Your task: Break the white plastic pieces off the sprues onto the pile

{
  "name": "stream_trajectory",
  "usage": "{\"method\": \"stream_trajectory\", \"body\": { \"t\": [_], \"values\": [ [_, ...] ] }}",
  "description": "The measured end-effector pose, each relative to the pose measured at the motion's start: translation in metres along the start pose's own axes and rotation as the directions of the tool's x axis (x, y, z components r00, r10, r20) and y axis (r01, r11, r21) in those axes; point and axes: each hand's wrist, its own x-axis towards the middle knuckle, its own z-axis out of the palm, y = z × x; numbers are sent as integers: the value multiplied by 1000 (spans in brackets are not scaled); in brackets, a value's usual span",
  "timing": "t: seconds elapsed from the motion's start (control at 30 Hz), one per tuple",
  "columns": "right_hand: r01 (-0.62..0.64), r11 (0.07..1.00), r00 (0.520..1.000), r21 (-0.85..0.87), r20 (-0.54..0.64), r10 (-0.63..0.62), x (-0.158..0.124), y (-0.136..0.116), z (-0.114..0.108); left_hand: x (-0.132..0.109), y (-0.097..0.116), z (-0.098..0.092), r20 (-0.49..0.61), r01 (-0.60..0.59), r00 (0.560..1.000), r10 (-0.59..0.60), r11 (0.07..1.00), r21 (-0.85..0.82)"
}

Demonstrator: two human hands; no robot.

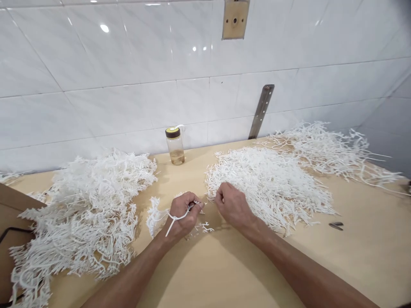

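1. White branched strand [177, 218] lies across the back of the left hand [183, 205], its long axis running from the curled fingers toward the wrist, forked end pointing to the near side
2. The left hand is the nearer one and seems to pinch the strand at its fingertips; the right hand [233, 203] is curled in, whether around anything I cannot tell
3. From the right hand, the strand lies leftward across a narrow gap, with the right pile [272, 179] just beside
4. Bench [208, 273] shows between the forearms; the left pile [93, 209] and tiled wall [128, 115] bound it
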Motion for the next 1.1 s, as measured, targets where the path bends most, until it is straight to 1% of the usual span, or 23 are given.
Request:
{"method": "stream_trajectory", "body": {
  "t": [0.07,0.17,0.27,0.33,0.37,0.4,0.43,0.47,0.5,0.53,0.57,0.6,0.63,0.67,0.7,0.73,0.77,0.83,0.87,0.9,0.97,1.03,1.1],
  "values": [
    [-46,999,994,-19,-101,44,7,11,-6,2,-4,1,-28,14,999,-16,999,-51],
    [-69,998,972,-11,-226,65,15,25,-21,9,-11,-1,-28,127,991,-135,973,-193],
    [-88,996,937,-11,-341,79,21,31,-33,15,-17,-5,-43,221,967,-250,914,-339],
    [-85,996,927,32,-363,91,21,29,-34,18,-18,-8,-43,270,948,-315,870,-412],
    [-71,994,938,81,-335,94,20,26,-33,19,-18,-9,-46,285,940,-338,853,-438],
    [-50,988,958,146,-274,89,17,21,-30,20,-18,-10,-52,293,934,-354,841,-456],
    [-32,974,981,225,-179,73,13,14,-27,20,-18,-11,-60,296,930,-364,833,-468],
    [-23,950,997,311,-59,43,8,8,-24,21,-18,-12,-69,295,927,-369,829,-475],
    [-28,921,996,389,86,-6,3,0,-21,22,-18,-13,-78,290,926,-370,827,-481],
    [-42,891,971,453,227,-70,-3,-7,-18,23,-18,-14,-86,286,925,-370,827,-484],
    [-104,855,924,508,368,-106,-9,-13,-14,23,-18,-15,-92,283,925,-370,828,-484],
    [-207,807,843,552,520,-139,-15,-18,-11,24,-18,-16,-98,280,924,-369,830,-483],
    [-300,755,763,583,622,-177,-19,-21,-8,24,-18,-17,-104,275,924,-367,831,-484],
    [-367,707,715,605,670,-202,-22,-23,-5,25,-17,-18,-106,273,925,-365,833,-482],
    [-395,673,704,625,677,-215,-24,-23,-2,25,-16,-18,-106,270,927,-361,834,-481],
    [-380,664,730,644,650,-212,-24,-22,1,25,-15,-19,-103,265,929,-356,833,-486],
    [-320,686,786,653,587,-192,-23,-20,3,24,-13,-19,-93,268,930,-356,828,-492],
    [-133,802,916,582,382,-125,-20,-14,6,23,-8,-20,-62,285,928,-367,807,-517],
    [-51,866,961,497,260,-93,-18,-12,6,23,-6,-20,-45,297,925,-377,793,-532],
    [2,918,987,397,147,-65,-17,-11,6,22,-3,-19,-30,307,922,-386,778,-548],
    [37,969,999,242,6,-39,-15,-11,4,21,-1,-18,1,320,921,-391,753,-575],
    [59,983,998,175,-39,-53,-15,-14,2,20,-1,-17,47,331,925,-376,741,-584],
    [88,983,996,159,-47,-82,-16,-19,-1,20,-3,-16,102,348,929,-354,753,-558]
  ]
}}
